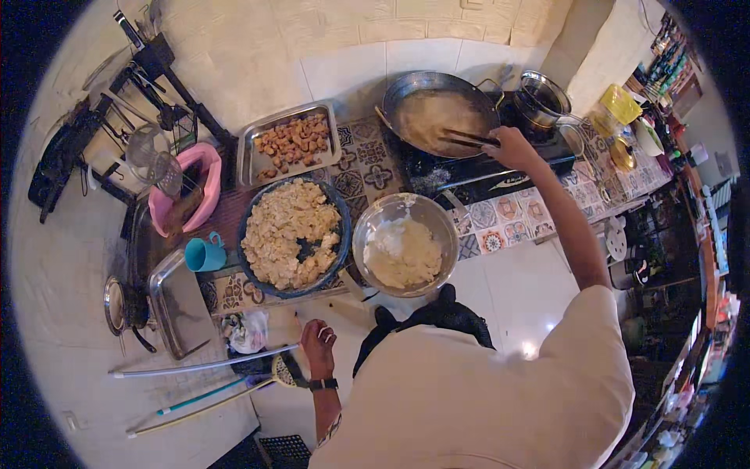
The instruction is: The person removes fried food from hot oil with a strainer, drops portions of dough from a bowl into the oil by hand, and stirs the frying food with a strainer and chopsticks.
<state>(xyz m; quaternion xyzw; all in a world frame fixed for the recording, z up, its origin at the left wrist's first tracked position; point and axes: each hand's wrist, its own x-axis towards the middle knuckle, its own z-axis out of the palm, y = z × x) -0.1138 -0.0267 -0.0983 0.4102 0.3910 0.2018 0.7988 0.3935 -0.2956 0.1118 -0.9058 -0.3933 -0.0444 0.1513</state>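
Note:
In my right hand [512, 148] is a pair of dark chopsticks [467, 138], their tips down in the wok [394, 98] of bubbling oil on the stove. Off the counter's front edge hangs my left hand [319, 341], fingers loosely curled and a little apart, with nothing visible in them; a dark band circles that wrist. The metal bowl [447, 266] in front of me holds white flour and pale batter. Beside it, a dark blue basin [344, 234] is heaped with coated pieces. Browned fried pieces [293, 143] lie in a metal tray [251, 173] behind the basin.
A pink basin [211, 184] and a teal mug [205, 254] stand at left, near a rack of hanging strainers [148, 152]. A metal pot [543, 98] sits right of the wok. Another metal tray [168, 301] and long-handled tools [211, 363] are at lower left.

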